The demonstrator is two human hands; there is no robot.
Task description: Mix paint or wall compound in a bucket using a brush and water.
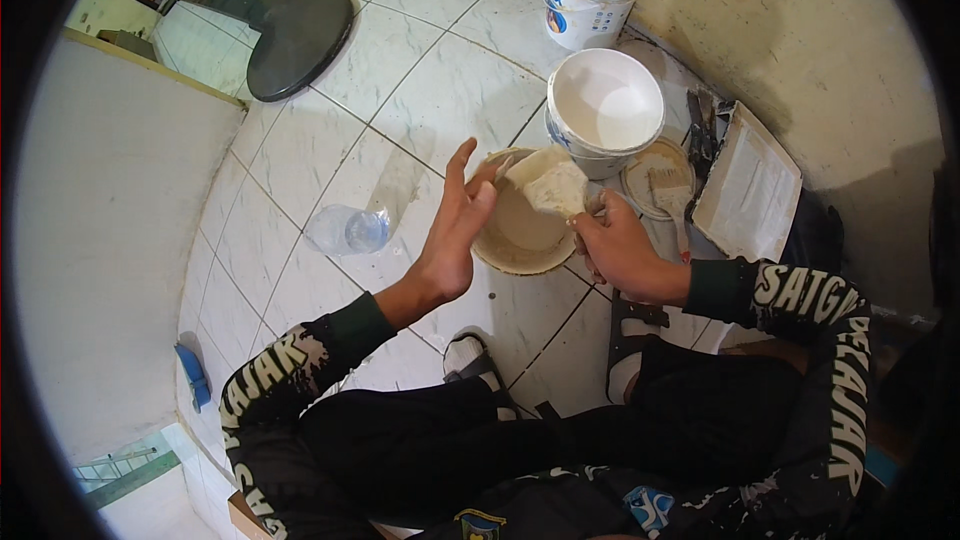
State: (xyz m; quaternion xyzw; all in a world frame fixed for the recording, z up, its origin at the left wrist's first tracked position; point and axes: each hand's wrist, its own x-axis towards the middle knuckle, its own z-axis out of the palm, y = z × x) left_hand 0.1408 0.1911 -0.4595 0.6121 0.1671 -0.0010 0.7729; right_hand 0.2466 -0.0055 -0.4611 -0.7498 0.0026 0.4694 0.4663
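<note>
My right hand (610,240) is closed on the handle of a scraper, its broad blade (553,183) coated in cream paste, held over a bucket (520,250) with beige material inside. My left hand (450,240) is raised at that bucket's left side, index finger stretched up and thumb apart; its other fingertips are near a thin pale edge by the blade, and whether they touch it is unclear. Just behind stands an open white bucket (590,155) of white paint or paste. A brush (670,200) lies on a round lid (645,170) to the right.
A lidded white bucket (588,20) stands farther back by the wall. Dark tools (703,130) and a paint tray (750,190) lie at the right. A clear plastic container (350,230) is on the tiles at left. A dark curved board (290,40) and blue object (192,375) lie farther off.
</note>
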